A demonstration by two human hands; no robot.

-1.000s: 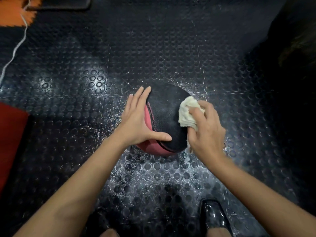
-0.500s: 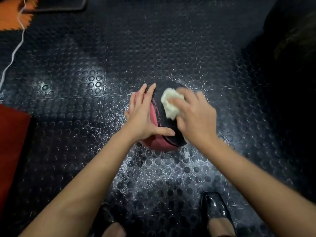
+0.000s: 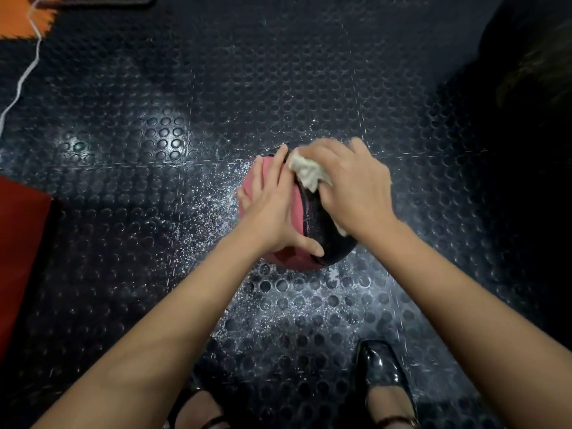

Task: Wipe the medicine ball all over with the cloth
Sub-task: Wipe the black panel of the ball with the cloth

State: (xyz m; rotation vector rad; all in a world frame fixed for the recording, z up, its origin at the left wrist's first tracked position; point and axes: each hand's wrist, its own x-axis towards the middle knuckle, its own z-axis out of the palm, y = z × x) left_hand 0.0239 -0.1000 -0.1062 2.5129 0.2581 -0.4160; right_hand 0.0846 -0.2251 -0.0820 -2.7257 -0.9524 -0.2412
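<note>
- The medicine ball (image 3: 322,239) sits on the studded rubber floor (image 3: 247,88), right in front of the person's shoes (image 3: 382,376), pink panel to the left and black panel to the right.
- The left hand (image 3: 272,209) lies flat on the pink side, fingers straight and spread, thumb hooked across the seam onto the black: a brace, not a grab.
- The right hand (image 3: 349,187) is curled round a bunched white cloth (image 3: 308,173), pressing it onto the top of the black panel; it is blurred with motion.
- By the look of it, this ball is heavy and firm, with a grippy skin, so it should stay put under a hard rub.
- It is round, though, and could roll, so the flat palm opposite the cloth is the sensible hold.
- White specks (image 3: 216,193) dust the floor around it, so the underside likely needs wiping once the ball is turned.
</note>
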